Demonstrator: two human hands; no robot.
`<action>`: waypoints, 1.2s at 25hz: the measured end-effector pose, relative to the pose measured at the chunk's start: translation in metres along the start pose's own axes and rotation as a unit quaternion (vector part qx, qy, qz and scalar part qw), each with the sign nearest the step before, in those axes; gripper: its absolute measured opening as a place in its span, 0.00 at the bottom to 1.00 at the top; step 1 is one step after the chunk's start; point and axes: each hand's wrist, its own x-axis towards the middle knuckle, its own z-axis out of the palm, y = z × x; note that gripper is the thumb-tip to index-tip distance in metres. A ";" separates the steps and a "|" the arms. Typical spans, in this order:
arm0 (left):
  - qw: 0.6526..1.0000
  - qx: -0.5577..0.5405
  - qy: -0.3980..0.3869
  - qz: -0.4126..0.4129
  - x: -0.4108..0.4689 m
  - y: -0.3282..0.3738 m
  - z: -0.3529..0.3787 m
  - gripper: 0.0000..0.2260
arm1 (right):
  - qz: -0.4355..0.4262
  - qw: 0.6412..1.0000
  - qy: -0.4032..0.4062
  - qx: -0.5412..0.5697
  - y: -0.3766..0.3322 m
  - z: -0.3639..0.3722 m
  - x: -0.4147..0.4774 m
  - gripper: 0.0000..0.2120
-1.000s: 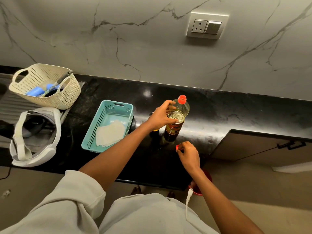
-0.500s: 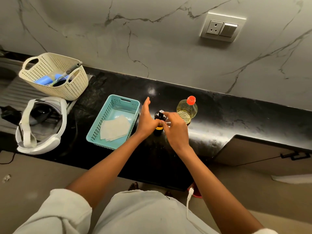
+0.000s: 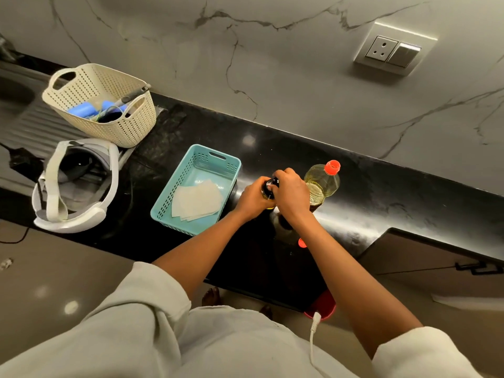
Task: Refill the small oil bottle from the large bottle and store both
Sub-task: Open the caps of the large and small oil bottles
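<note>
Both hands cover most of the small dark oil bottle [image 3: 269, 190]; only its black top and a sliver of yellowish base show. The left hand [image 3: 252, 200] wraps its body, and the right hand [image 3: 291, 196] curls round its top. It stands on the glossy black stone surface [image 3: 381, 203], between the teal plastic basket [image 3: 170, 192] and the large clear plastic bottle [image 3: 323, 181], which is red-capped, upright and holds pale oil.

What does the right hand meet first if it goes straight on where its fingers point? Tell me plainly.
The small bottle: the right hand grips its top now. Past that, probably the right wall of the teal basket, though depth is unclear.
</note>
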 end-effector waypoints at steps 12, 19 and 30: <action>1.000 0.011 -0.003 0.012 0.003 -0.004 -0.002 0.30 | 0.007 0.982 0.081 0.172 0.034 -0.010 -0.099 0.12; 0.999 0.035 -0.014 0.010 0.003 -0.005 -0.001 0.31 | 0.154 0.968 0.071 0.187 0.083 0.050 -0.185 0.12; 0.999 0.046 -0.015 0.016 0.003 -0.007 -0.001 0.30 | 0.168 0.953 0.095 0.235 0.092 0.061 -0.195 0.15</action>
